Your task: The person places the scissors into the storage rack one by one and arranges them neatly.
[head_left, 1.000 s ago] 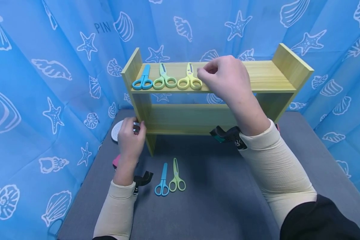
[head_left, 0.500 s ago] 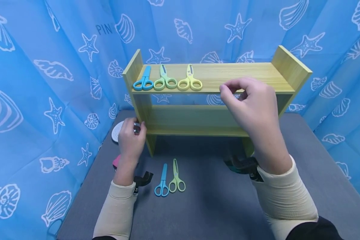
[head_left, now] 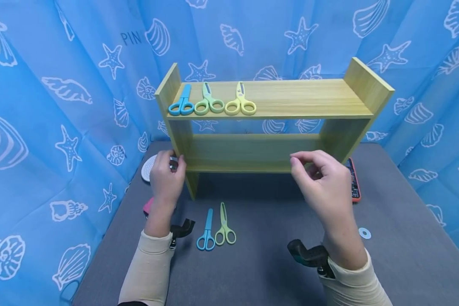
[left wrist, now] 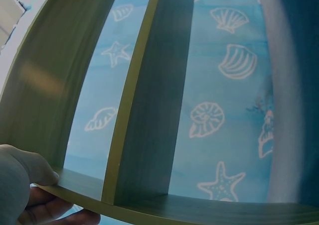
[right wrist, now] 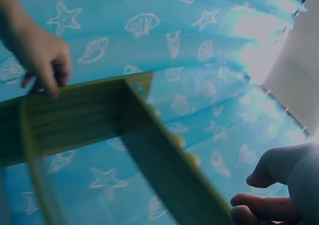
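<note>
A light wooden two-tier shelf (head_left: 306, 97) stands on the grey table. My left hand (head_left: 167, 174) grips its left side panel, thumb inside and fingers outside, as the left wrist view shows at the panel's edge (left wrist: 75, 195). On the top board lie blue scissors (head_left: 181, 106), green scissors (head_left: 209, 105) and yellow scissors (head_left: 240, 105), handles toward me. Lower down on the table are a blue blade cover (head_left: 209, 219) with loops and a light green pair of scissors (head_left: 225, 231). My right hand (head_left: 325, 182) holds nothing, its fingers loosely curled before the shelf's lower right.
At the shelf's right foot lies a red-edged dark device (head_left: 354, 180), with a small white ring (head_left: 364, 233) nearer me. A white round perforated object (head_left: 148, 168) and a pink item (head_left: 148, 206) sit partly behind my left hand. A blue shell-print curtain (head_left: 260, 38) surrounds the table.
My right hand has moved from beside the yellow scissors down and to the right, away from the top board. The left hand and all the scissors stay where they were.
</note>
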The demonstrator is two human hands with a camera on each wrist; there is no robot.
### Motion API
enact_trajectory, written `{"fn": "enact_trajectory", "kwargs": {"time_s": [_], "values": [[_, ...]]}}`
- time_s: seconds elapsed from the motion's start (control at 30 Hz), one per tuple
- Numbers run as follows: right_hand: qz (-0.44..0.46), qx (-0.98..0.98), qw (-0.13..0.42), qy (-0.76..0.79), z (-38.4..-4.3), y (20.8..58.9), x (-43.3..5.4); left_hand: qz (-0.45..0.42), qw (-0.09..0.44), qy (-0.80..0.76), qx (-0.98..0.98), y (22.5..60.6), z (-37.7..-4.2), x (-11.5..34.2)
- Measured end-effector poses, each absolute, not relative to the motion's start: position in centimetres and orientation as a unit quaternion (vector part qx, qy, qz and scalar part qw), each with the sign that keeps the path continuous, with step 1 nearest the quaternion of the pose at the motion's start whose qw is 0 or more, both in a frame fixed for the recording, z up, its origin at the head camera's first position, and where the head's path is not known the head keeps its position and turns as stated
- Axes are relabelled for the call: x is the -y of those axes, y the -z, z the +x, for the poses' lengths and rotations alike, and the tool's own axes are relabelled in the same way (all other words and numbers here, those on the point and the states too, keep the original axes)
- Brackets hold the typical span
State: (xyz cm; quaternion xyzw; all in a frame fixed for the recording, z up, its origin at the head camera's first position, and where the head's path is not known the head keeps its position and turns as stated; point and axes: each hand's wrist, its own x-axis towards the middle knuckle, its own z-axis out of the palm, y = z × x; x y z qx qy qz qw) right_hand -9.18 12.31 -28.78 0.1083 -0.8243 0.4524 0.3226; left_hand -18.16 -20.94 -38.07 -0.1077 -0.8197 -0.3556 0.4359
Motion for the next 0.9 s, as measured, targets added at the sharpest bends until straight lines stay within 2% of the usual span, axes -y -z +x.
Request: {"fn": "enact_trajectory", "kwargs": {"time_s": [0.27, 0.67, 0.9], "values": [[0.109, 0.850, 0.257, -0.447, -8.5, 34.0, -11.4, -0.104, 0.435, 0.361, 0.818, 38.1, -18.2, 20.7], [0.142, 0.877, 0.184, -0.420, -7.6, 41.5, -6.6, -0.105, 0.437, 0.358, 0.818, 38.0, -18.1, 21.0], [0.136, 0.913, 0.106, -0.371, -7.9, 44.5, -4.7, -0.106, 0.433, 0.351, 0.823, 37.9, -18.1, 20.9]]}}
